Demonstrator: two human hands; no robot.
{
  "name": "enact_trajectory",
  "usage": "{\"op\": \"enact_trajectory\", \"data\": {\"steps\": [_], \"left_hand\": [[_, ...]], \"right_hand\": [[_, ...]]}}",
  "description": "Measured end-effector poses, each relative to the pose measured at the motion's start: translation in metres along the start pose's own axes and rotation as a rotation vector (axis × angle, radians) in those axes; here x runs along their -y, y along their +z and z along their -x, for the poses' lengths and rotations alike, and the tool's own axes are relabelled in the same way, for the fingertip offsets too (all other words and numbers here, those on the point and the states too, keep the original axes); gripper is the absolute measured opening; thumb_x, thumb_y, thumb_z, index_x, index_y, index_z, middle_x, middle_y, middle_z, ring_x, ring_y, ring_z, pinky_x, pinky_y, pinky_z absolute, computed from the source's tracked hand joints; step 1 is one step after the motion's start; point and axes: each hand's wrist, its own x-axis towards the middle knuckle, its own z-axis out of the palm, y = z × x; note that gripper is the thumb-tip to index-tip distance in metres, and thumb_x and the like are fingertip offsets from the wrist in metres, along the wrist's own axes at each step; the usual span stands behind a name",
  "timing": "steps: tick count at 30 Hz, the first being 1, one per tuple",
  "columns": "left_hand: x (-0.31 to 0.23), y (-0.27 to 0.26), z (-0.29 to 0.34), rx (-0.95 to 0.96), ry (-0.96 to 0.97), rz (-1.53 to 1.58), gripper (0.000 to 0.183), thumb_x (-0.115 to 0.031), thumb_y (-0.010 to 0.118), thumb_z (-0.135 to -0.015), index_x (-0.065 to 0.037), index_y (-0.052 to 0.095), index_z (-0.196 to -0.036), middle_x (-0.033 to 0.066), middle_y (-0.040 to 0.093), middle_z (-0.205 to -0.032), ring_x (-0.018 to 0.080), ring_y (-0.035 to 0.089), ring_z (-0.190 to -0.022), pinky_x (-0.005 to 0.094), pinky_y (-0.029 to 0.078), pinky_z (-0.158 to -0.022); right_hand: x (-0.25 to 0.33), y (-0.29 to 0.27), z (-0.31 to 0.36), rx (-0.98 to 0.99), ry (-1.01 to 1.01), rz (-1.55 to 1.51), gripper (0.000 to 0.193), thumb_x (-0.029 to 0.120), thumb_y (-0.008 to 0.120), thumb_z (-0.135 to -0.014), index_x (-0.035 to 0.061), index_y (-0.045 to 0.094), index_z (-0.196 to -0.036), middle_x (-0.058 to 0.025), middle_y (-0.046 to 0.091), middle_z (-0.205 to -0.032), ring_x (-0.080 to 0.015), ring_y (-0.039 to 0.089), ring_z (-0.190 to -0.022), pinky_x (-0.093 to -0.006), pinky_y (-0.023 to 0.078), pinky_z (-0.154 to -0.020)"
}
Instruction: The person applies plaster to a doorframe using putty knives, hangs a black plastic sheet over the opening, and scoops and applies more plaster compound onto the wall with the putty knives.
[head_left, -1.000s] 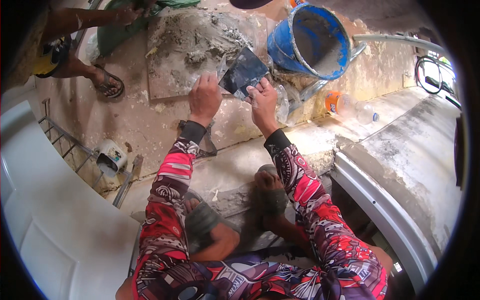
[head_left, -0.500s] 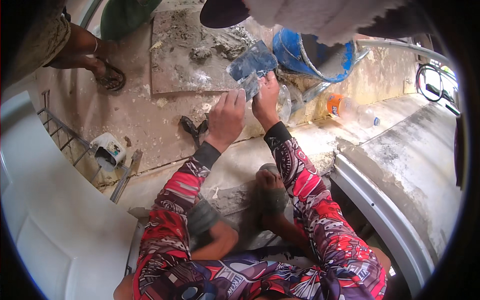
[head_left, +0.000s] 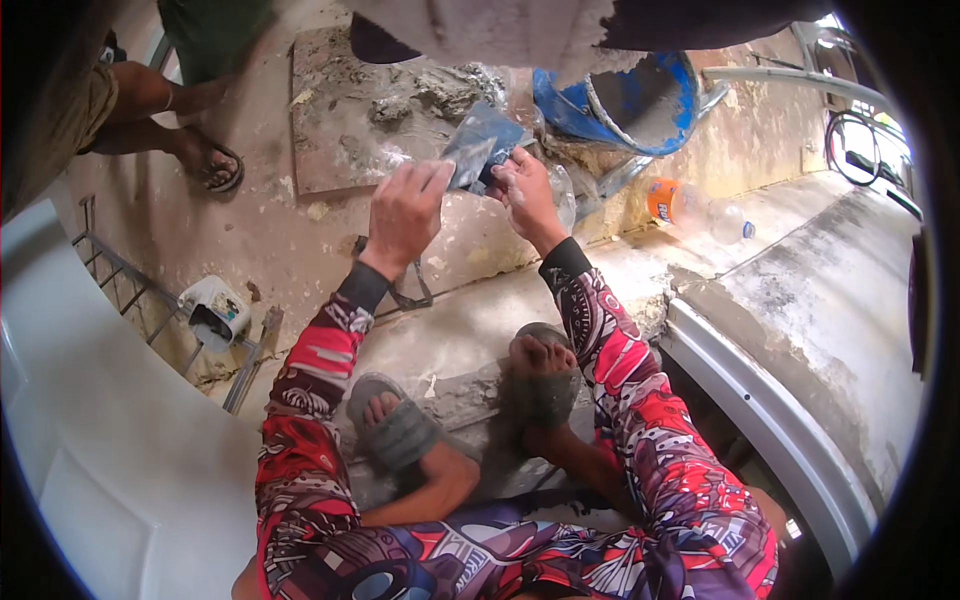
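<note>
My right hand (head_left: 530,195) is closed on a flat blue-grey trowel (head_left: 487,132) with mortar smears on its blade, held out in front of me. My left hand (head_left: 405,215) has its fingers pinched at the blade's left edge. Whether a second thin blade overlaps the trowel there I cannot tell. Beyond the trowel lies a mortar board (head_left: 335,130) with lumps of wet grey mortar (head_left: 400,105) on it. A dark strap-like thing (head_left: 415,295) lies just below my left hand, partly hidden by it.
A blue bucket (head_left: 685,115) with grey residue lies tipped beyond my right hand. Nearby is a plastic bottle (head_left: 695,212) with an orange label. At left are a white container (head_left: 215,312), a metal ladder-like frame (head_left: 135,280) and a white panel (head_left: 90,430). Another person's sandalled foot (head_left: 215,165) stands far left.
My left hand has moved left and slightly up; my right hand has shifted a little left and down. The trowel has moved slightly left with them, its blade turned.
</note>
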Motion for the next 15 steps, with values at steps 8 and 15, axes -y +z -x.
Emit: {"op": "enact_trajectory", "data": {"steps": [8, 15], "left_hand": [[-0.015, 0.004, 0.004, 0.060, 0.031, -0.041, 0.037, -0.009, 0.061, -0.077, -0.009, 0.064, -0.114, 0.0026, 0.063, -0.107, 0.0231, 0.059, -0.091, 0.0374, 0.046, -0.069], [-0.012, 0.019, -0.026, 0.032, -0.008, -0.122, 0.028, -0.008, 0.060, -0.078, -0.009, 0.064, -0.106, 0.0033, 0.061, -0.096, 0.0242, 0.060, -0.087, 0.0371, 0.050, -0.066]], "right_hand": [[0.007, 0.008, 0.000, 0.097, -0.039, 0.017, 0.036, -0.008, 0.042, -0.085, -0.0050, 0.060, -0.116, -0.0098, 0.068, -0.105, -0.0160, 0.066, -0.088, -0.0267, 0.055, -0.080], [0.010, 0.009, 0.019, 0.066, -0.005, 0.205, 0.028, -0.006, 0.050, -0.082, -0.0038, 0.062, -0.108, -0.0053, 0.067, -0.090, -0.0105, 0.061, -0.074, -0.0264, 0.053, -0.067]]}}
